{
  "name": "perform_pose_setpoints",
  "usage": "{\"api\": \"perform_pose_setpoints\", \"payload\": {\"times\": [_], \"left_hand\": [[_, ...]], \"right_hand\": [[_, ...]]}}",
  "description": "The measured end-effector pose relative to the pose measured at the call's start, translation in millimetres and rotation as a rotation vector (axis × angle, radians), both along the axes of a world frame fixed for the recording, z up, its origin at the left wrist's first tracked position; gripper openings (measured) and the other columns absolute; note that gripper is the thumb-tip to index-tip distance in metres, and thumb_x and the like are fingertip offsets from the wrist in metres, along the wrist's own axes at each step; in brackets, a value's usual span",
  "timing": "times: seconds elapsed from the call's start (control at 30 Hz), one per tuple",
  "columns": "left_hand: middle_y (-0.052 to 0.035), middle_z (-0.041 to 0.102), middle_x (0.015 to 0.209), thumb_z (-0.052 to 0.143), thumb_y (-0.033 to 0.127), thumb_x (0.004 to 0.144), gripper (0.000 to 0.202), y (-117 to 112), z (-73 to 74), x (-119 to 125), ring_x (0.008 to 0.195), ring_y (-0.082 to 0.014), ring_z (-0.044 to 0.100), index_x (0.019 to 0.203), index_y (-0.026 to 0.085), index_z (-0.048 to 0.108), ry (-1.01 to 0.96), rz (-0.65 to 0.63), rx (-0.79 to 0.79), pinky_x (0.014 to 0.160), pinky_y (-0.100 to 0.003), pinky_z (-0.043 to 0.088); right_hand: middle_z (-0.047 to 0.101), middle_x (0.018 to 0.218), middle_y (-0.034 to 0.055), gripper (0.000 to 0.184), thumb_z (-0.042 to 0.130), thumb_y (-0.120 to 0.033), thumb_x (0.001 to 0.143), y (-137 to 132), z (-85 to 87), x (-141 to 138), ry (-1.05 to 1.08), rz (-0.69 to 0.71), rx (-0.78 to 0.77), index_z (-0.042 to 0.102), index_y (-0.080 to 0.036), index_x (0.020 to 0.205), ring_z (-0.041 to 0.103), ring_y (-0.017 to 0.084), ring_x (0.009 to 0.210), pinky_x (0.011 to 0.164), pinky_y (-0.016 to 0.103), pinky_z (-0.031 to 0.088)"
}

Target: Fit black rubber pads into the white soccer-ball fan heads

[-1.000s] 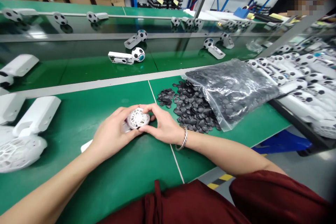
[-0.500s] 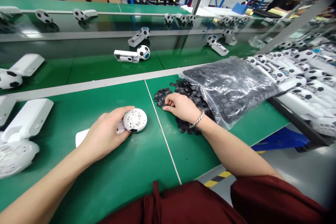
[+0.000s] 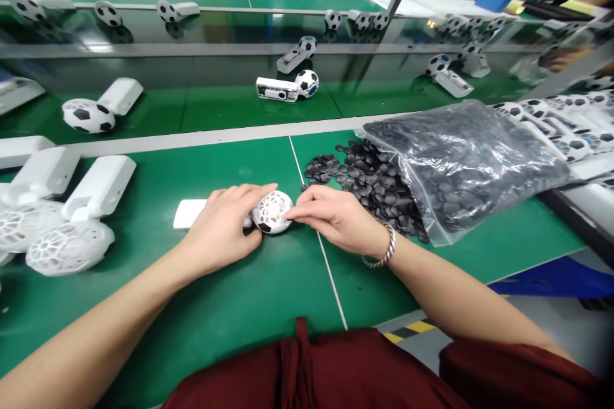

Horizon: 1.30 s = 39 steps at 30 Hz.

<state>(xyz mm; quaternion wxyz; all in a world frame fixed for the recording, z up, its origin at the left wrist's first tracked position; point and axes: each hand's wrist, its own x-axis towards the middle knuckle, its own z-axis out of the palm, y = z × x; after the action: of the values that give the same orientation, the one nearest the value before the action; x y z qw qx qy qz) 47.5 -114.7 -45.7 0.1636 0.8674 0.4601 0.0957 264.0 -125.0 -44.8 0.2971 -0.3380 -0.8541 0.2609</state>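
My left hand is closed around a white plastic housing with a rounded, football-patterned head and a flat handle lying toward the left. One black patch shows at the lower edge of its openwork head. The fingertips of my right hand are pinched together against the right side of that head. Whatever sits between them is too small or hidden to make out. To the right of the dividing line lies a heap of small black plastic pieces, spilling from a clear plastic bag.
White housings without black patches lie in a group at the left. Beyond the ledge, finished-looking football-patterned units rest on a dark green belt. More patterned units fill a tray at the right.
My right hand has left the black pile and moved left to the head of the housing. My left hand still holds the housing. The whole view has shifted leftward.
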Motion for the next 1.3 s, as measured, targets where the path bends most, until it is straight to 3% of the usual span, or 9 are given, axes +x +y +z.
{"api": "perform_pose_setpoints", "payload": {"times": [0.2,0.3,0.63,0.77,0.83,0.97,1.03,1.17,1.3], "left_hand": [[-0.0052,0.060,0.110,0.057,0.061,0.067,0.066,-8.2,0.7,10.8,0.104,-0.0264,0.051,0.120,0.023,0.049,-0.074,0.089,0.018,0.091,-0.042,0.033],[-0.0056,0.061,0.106,0.055,0.058,0.070,0.059,-11.3,-0.7,14.6,0.102,-0.0251,0.053,0.117,0.022,0.052,-0.103,0.098,0.043,0.094,-0.042,0.031],[-0.0046,0.061,0.105,0.058,0.045,0.070,0.052,-13.2,-1.6,16.5,0.099,-0.0244,0.053,0.115,0.022,0.052,-0.135,0.139,0.014,0.089,-0.040,0.036],[-0.0056,0.059,0.108,0.057,0.046,0.072,0.052,-13.0,-3.8,13.2,0.101,-0.0247,0.052,0.118,0.021,0.050,-0.147,0.071,0.027,0.088,-0.039,0.038],[-0.0057,0.058,0.111,0.057,0.049,0.073,0.056,-11.5,-4.3,9.8,0.104,-0.0248,0.051,0.121,0.022,0.047,-0.133,-0.005,0.045,0.095,-0.042,0.033],[-0.0065,0.057,0.117,0.058,0.058,0.070,0.063,-6.5,-0.7,2.5,0.117,-0.0280,0.042,0.120,0.021,0.047,-0.069,-0.115,0.070,0.107,-0.051,0.010],[-0.0052,0.054,0.123,0.057,0.052,0.073,0.059,-5.4,2.3,-0.7,0.125,-0.0291,0.031,0.122,0.023,0.044,-0.038,-0.166,0.011,0.107,-0.055,0.004],[-0.0028,0.045,0.133,0.056,0.038,0.077,0.057,-12.9,3.3,0.3,0.130,-0.0307,0.021,0.130,0.029,0.036,-0.028,-0.139,-0.055,0.104,-0.058,0.013],[-0.0090,0.047,0.124,0.058,0.038,0.076,0.055,-23.6,0.6,7.9,0.120,-0.0318,0.031,0.127,0.024,0.042,-0.061,0.020,0.008,0.099,-0.053,0.029]], "right_hand": [[0.063,0.083,0.0029,0.014,0.051,-0.016,0.084,2.3,-5.0,-5.4,0.040,0.069,0.023,0.063,-0.021,0.088,0.056,0.013,0.080,0.076,0.027,0.046],[0.062,0.077,0.0012,0.001,0.057,-0.018,0.080,3.1,-5.5,-8.2,0.077,0.051,-0.024,0.058,-0.019,0.081,0.056,0.013,0.074,0.073,0.027,0.046],[0.052,0.078,-0.0014,0.018,0.066,-0.019,0.071,1.4,-9.7,-17.5,0.220,-0.074,-0.378,0.049,-0.018,0.079,0.050,0.009,0.068,0.066,0.022,0.046],[0.051,0.071,-0.0030,0.019,0.066,-0.023,0.070,7.6,-11.0,-14.1,0.264,-0.082,-0.506,0.049,-0.017,0.076,0.049,0.008,0.063,0.059,0.020,0.044],[0.054,0.069,-0.0025,0.015,0.063,-0.026,0.073,16.6,-9.3,-4.0,0.237,-0.129,-0.468,0.052,-0.016,0.073,0.049,0.008,0.063,0.059,0.021,0.043],[0.057,0.067,-0.0007,0.009,0.060,-0.022,0.076,35.4,-7.7,21.2,0.013,-0.472,-0.187,0.059,-0.015,0.070,0.049,0.009,0.059,0.060,0.023,0.041],[0.059,0.069,0.0006,0.006,0.060,-0.017,0.076,39.6,-10.4,26.8,-0.143,-0.507,-0.111,0.063,-0.015,0.070,0.051,0.010,0.061,0.062,0.023,0.041],[0.061,0.081,0.0039,0.011,0.059,-0.023,0.079,38.4,-18.3,20.8,-0.329,-0.407,-0.010,0.068,-0.018,0.083,0.055,0.014,0.077,0.071,0.025,0.042],[0.062,0.089,0.0067,0.020,0.055,-0.031,0.082,35.9,-21.9,10.4,-0.519,-0.337,0.111,0.068,-0.018,0.091,0.053,0.019,0.087,0.073,0.028,0.041]]}}
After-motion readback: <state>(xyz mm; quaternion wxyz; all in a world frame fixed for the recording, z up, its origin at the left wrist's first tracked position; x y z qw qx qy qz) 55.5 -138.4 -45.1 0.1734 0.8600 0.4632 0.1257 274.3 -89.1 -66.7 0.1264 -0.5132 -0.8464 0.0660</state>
